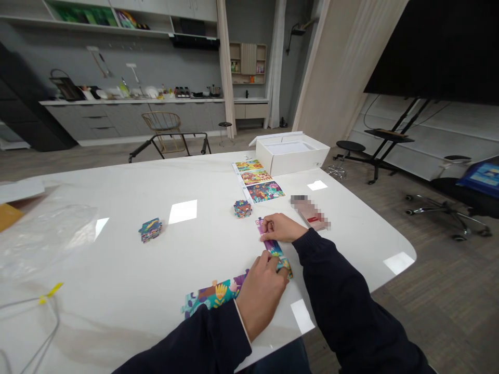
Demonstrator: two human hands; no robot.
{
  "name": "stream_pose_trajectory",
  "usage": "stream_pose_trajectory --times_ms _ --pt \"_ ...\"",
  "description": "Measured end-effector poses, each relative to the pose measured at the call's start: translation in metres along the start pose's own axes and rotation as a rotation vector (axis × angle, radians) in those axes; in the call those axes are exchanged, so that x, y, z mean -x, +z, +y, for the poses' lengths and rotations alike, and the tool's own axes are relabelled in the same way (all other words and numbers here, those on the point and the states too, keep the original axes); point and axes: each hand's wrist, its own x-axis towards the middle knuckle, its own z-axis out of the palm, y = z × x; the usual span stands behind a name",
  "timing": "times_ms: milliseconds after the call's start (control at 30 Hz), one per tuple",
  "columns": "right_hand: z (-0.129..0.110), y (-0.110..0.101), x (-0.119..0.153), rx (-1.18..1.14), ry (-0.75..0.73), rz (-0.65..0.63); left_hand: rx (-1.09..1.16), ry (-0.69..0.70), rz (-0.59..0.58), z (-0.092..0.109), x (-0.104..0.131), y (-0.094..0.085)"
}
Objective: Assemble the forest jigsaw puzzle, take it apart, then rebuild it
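Joined jigsaw puzzle pieces [218, 295] form a colourful strip along the near side of the white table, and a second line of puzzle pieces [275, 246] runs up from its right end. My left hand [262, 291] is closed, its bent fingers on the pieces near that corner and partly hiding them. Above it, my right hand [286, 228] pinches a purple puzzle piece [259, 223] at the far end of the upright line. Beyond the hands sits a stack of puzzle pieces [243, 209]. Another stack of pieces [150, 229] lies farther left.
A picture sheet [266, 192] lies before an open white box [298, 162] at the back. Right of my hands is a blurred phone-like object [312, 214]. Clear plastic wrap [42, 234] and a grey cord [50, 311] with a yellow tie occupy the left.
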Motion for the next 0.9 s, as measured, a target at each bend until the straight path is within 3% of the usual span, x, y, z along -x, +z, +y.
stream_pose_trajectory --times_ms 433,900 --pt "-0.003 -0.001 0.003 -0.013 0.035 -0.046 -0.081 -0.028 -0.077 0.006 -0.005 -0.004" --pt "-0.003 -0.001 0.003 -0.005 0.039 -0.039 -0.094 -0.057 -0.046 0.013 -0.002 -0.009"
